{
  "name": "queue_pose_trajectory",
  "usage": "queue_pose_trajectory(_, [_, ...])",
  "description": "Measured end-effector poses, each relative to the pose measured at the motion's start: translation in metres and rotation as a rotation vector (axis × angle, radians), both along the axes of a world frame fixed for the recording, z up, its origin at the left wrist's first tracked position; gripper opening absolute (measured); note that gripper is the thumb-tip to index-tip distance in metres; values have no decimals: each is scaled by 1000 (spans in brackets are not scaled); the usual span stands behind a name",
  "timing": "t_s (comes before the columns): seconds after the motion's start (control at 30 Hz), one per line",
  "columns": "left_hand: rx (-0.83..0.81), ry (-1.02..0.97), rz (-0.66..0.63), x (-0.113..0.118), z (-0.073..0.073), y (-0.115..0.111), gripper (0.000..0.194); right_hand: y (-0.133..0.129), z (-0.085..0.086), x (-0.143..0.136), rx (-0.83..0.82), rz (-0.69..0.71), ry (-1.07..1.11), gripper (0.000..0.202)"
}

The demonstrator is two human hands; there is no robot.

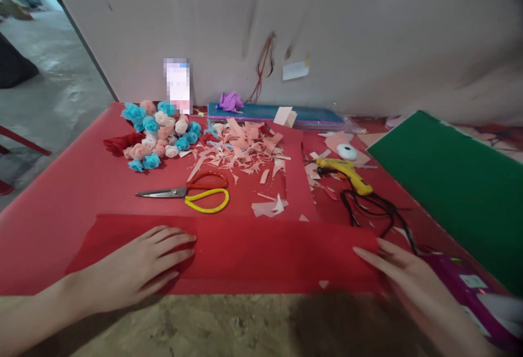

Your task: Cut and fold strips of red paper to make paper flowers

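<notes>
A long folded sheet of red crepe-like paper lies along the front edge of the red table. My left hand rests flat on its left part, fingers stretched out. At the right end of the sheet, my right hand holds the edge, thumb on top and the other fingers partly hidden behind the paper. Scissors with one red and one yellow handle lie just beyond the paper, blades pointing left.
Paper flowers in blue, pink and white cluster at the back left. Pink paper scraps lie beside them. To the right are a yellow glue gun with a black cord, a green board and a purple box.
</notes>
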State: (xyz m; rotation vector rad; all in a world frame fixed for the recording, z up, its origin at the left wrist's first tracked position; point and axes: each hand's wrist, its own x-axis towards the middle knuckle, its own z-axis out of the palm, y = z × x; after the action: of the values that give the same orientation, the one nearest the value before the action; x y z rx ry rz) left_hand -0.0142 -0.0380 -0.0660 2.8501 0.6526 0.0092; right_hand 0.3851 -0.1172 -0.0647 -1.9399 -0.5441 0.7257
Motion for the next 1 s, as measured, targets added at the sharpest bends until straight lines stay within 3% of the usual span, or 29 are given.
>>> queue_pose_trajectory(0.13, [-170,-50,67,0,8,10,35,19,13,2,67,-105,133,37])
queue_pose_trajectory(0.23, [-262,-147,163,8,17,28,32,36,31,1,154,-79,136,40])
queue_pose_trajectory(0.33, [-295,-307,218,30,23,52,28,57,49,-3,264,-5,127,37])
queue_pose_trajectory(0.47, [-276,-367,154,69,22,69,24,93,57,-6,331,124,73,26])
queue_pose_trajectory(0.57, [-218,-330,144,88,19,50,25,119,47,-1,295,161,62,25])
queue_pose_trajectory(0.67, [-32,-69,112,92,12,11,37,133,31,7,237,207,45,25])
queue_pose_trajectory(0.77, [122,55,92,91,4,-16,44,137,18,13,189,250,-8,24])
queue_pose_trajectory(0.87, [177,143,57,91,2,-22,42,139,10,19,166,265,-120,24])
queue_pose_trajectory(1.0, [250,266,-7,95,7,-21,59,142,8,23,162,297,-292,26])
